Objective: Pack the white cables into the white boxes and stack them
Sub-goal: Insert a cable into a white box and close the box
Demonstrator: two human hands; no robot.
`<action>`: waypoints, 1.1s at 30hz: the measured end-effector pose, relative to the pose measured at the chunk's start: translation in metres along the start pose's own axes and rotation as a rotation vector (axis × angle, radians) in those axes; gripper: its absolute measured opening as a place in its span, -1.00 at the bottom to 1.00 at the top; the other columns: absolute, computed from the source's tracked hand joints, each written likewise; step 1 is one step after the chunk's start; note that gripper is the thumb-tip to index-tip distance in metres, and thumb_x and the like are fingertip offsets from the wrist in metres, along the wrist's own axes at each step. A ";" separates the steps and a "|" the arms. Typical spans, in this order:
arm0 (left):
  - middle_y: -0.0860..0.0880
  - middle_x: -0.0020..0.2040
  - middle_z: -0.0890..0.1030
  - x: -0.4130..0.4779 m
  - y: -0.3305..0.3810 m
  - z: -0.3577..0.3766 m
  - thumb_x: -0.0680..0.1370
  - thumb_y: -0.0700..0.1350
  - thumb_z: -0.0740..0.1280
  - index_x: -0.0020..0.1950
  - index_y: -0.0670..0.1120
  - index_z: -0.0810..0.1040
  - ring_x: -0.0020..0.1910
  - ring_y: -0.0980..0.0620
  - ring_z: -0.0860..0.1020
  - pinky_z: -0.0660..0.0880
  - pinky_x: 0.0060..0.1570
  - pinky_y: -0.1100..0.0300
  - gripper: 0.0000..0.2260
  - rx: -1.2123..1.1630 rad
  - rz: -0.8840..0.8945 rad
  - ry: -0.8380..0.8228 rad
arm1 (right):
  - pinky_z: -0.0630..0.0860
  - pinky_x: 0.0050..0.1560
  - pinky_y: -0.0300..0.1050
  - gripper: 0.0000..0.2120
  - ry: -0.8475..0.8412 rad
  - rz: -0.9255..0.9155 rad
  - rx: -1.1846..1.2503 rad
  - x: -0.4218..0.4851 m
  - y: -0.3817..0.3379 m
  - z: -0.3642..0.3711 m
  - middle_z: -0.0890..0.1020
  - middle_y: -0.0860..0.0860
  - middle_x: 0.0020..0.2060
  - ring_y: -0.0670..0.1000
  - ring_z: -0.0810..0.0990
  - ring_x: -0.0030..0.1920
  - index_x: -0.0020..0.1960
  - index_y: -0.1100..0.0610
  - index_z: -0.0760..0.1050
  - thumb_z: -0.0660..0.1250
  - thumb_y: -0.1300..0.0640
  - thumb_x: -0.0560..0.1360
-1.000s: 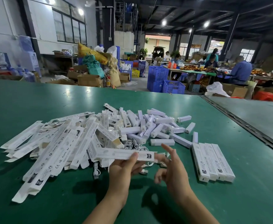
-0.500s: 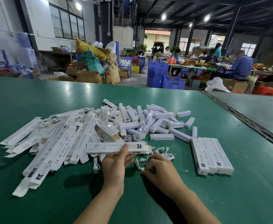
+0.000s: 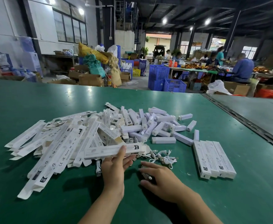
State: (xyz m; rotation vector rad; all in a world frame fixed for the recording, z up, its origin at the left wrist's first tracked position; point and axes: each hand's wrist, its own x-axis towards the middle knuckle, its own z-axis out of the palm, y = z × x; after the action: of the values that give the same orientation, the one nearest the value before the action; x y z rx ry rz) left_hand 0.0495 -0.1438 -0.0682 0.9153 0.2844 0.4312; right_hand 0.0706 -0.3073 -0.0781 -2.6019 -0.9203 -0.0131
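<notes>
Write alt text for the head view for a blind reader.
A person's left hand holds a long white box over a green table while the right hand grips a white cable lying there. Flat boxes are heaped to the left, loose cables lie ahead, and three closed boxes lie side by side at right.

Right hand [image 3: 162,178] lowered, now pinching white cable [image 3: 149,177].

Green worktable [image 3: 35,102] spread across lower frame, seam [image 3: 245,122] at right. White wall [image 3: 1,21] pierced by dark-framed windows [image 3: 69,28], upper left. Dark ceiling [image 3: 189,7] lit by round lamps [image 3: 164,21]. Blue crates [image 3: 166,81] stacked centre on grey floor [image 3: 143,79]. Cardboard boxes [image 3: 90,79] piled left of centre. Workers [image 3: 243,68] seated at tables, right.
</notes>
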 end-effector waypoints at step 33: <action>-0.06 -0.05 0.74 -0.008 -0.004 -0.001 0.58 -0.19 0.38 0.12 -0.12 0.58 -0.11 -0.09 0.73 0.60 -0.23 0.20 -0.87 0.192 0.025 -0.121 | 0.53 -0.11 -0.37 -0.84 0.582 0.204 0.668 -0.011 -0.003 -0.018 0.72 -0.08 -0.17 -0.17 0.66 -0.17 -0.02 0.11 0.71 0.50 0.24 0.41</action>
State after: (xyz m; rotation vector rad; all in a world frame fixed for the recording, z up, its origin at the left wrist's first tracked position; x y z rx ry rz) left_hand 0.0433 -0.1490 -0.0721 1.1292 0.2066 0.3739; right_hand 0.0623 -0.3177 -0.0617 -1.8879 -0.3560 -0.3304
